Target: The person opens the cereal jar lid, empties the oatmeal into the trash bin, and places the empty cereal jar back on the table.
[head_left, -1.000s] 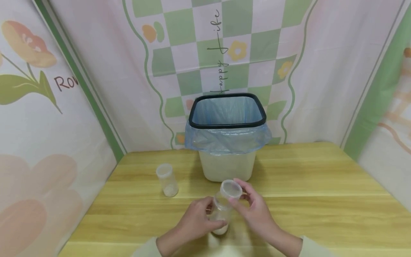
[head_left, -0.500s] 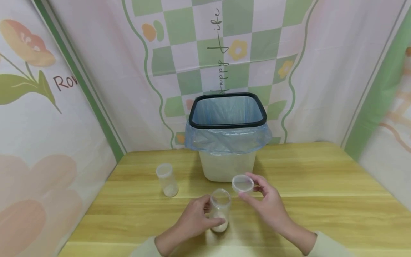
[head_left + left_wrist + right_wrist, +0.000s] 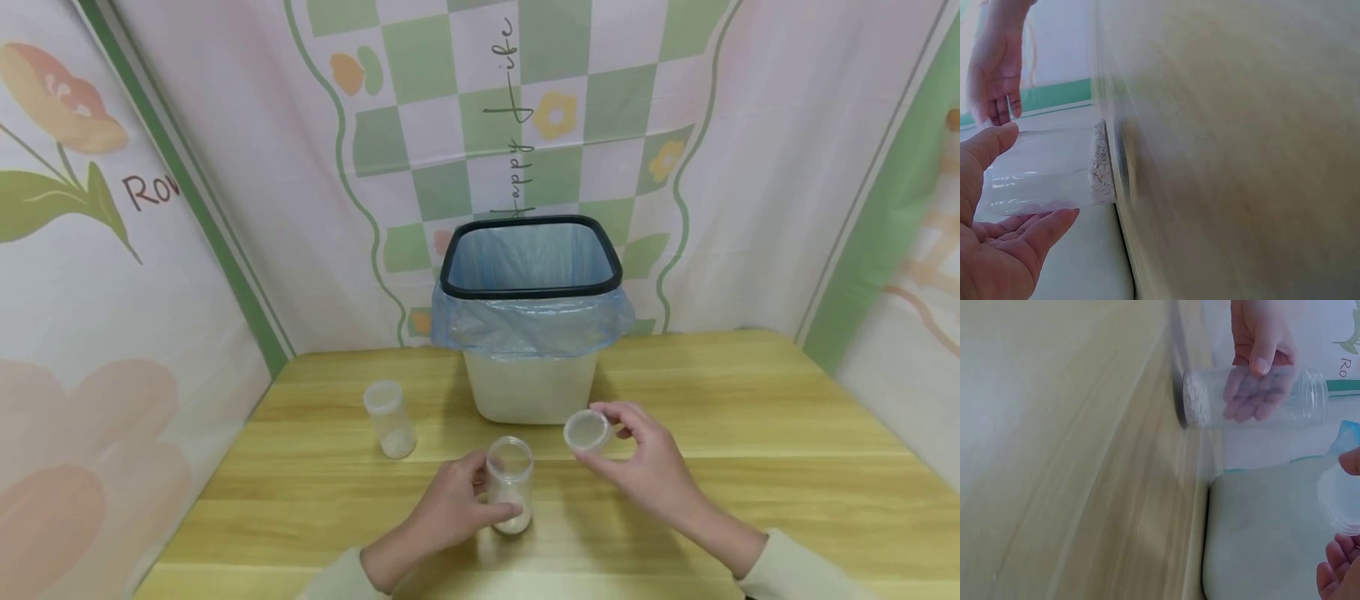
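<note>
My left hand (image 3: pixel 457 504) grips a clear, uncapped jar (image 3: pixel 512 462), thumb on one side and fingers on the other. White grainy stuff (image 3: pixel 1196 400) lies in a thin layer at the bottom of this upright jar. Its base is at or just above the tabletop; I cannot tell which. To the right, my right hand (image 3: pixel 651 467) pinches a round translucent lid (image 3: pixel 587 431) by its rim, apart from the jar. A second clear jar (image 3: pixel 392 421) with a whitish top stands on the table at the left, with pale contents low inside.
Behind the hands stands a cream bin (image 3: pixel 532 387) with a black rim (image 3: pixel 532 293) and a blue liner folded over its edge. The wooden table (image 3: pixel 315 517) ends against patterned curtains (image 3: pixel 337 250) at the back and sides.
The lid has come off the jar's mouth and moved right with my right hand. The jar in my left hand has shifted slightly and stands straighter. The second jar has stayed put.
</note>
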Motion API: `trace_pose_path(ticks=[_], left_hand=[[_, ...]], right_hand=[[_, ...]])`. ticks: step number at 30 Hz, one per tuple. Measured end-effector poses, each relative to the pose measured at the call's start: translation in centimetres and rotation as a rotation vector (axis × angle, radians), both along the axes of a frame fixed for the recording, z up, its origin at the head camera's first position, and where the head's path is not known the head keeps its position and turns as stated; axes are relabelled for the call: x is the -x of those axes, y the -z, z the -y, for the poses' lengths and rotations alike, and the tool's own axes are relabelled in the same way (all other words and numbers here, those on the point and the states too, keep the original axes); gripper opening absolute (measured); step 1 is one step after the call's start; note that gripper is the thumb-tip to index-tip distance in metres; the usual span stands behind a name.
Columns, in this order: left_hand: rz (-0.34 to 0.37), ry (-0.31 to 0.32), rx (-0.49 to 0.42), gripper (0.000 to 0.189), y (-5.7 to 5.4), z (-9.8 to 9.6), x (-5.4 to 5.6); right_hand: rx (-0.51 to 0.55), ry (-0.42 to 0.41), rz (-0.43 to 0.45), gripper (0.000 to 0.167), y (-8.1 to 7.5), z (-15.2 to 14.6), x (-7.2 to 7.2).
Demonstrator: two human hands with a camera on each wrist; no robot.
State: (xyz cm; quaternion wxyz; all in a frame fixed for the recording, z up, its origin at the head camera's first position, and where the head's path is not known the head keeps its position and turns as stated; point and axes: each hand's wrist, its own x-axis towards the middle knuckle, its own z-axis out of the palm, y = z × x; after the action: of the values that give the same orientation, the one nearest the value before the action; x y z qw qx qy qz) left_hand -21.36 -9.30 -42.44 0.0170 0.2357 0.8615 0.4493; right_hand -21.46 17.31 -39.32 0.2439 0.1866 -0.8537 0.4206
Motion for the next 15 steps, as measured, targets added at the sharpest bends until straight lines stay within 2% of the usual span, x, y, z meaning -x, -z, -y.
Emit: trace_pose_path(ticks=[5,15], left_hand=[[0.007,0.005,-0.004,0.045,-0.1,0.1,0.1],[-0.012,-0.025,0.022,0.046,0.0,0.1,0.2]], right_hand=[[-0.125,0.0,-0.014,0.058,0.0,-0.6,0.3],[-0.267,0.003,0.033,0.056,0.2,-1.9,0.8]])
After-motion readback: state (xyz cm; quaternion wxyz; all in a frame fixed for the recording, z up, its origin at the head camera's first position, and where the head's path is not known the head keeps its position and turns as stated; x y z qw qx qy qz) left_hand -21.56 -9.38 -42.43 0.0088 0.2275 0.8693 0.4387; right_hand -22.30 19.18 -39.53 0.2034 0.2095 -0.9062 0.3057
